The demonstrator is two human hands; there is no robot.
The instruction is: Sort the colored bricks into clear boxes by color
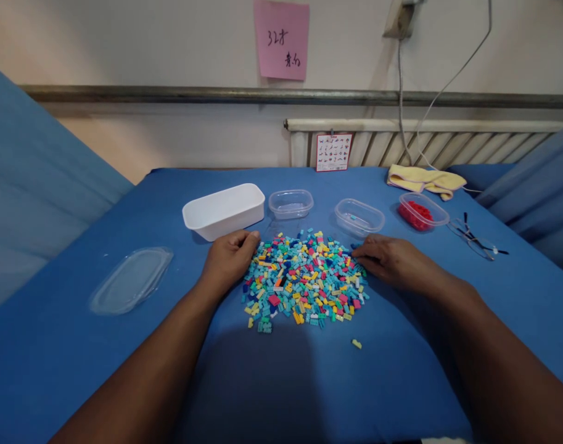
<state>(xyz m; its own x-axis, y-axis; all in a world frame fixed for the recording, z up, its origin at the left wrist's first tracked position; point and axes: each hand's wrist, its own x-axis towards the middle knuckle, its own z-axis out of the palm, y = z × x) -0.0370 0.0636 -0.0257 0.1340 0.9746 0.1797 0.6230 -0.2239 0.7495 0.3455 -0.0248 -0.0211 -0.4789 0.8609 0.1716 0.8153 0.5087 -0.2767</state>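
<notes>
1. You face a cream wall (170,43) with a pink note (282,39) stuck on it.
2. A grey rail (170,95) runs across the wall.
3. Below it at right stands a white radiator (424,145), with cables (404,98) hanging before it.
4. Blue cloth covers the surface (78,357).
</notes>
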